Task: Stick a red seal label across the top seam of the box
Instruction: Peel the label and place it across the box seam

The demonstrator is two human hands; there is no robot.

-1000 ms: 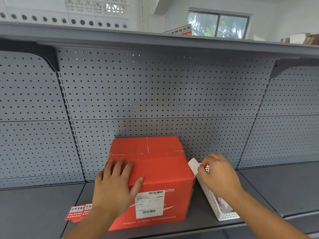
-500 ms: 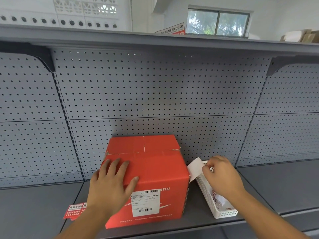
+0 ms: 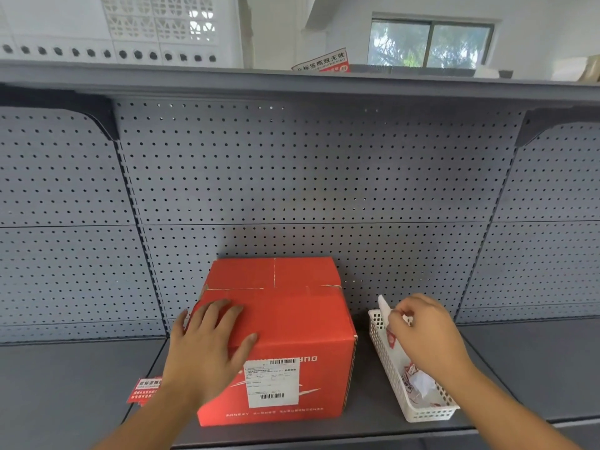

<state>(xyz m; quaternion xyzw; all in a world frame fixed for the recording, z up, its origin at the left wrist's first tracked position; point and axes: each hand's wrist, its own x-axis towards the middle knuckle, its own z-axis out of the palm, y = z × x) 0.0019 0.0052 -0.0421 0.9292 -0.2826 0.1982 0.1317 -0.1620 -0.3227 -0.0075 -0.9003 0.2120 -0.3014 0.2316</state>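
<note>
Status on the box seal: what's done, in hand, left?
Done: red box sits closed on the shelf, left hand flat on it. In hand: right hand pinches a white strip above the white basket. Left: no label crosses the top seam yet.

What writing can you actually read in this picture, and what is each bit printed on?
"此标签撕毁无效": red and white sign on the upper grey shelf, partly hidden.
"此标签撕": top line of the red seal labels lying left of the red cardboard box; the smaller lines are unreadable.
Upside-down white letters on the box front: brand, not clearly readable.
White shipping label: barcodes; text too small.
Scraps in the white plastic basket: unreadable.
</note>
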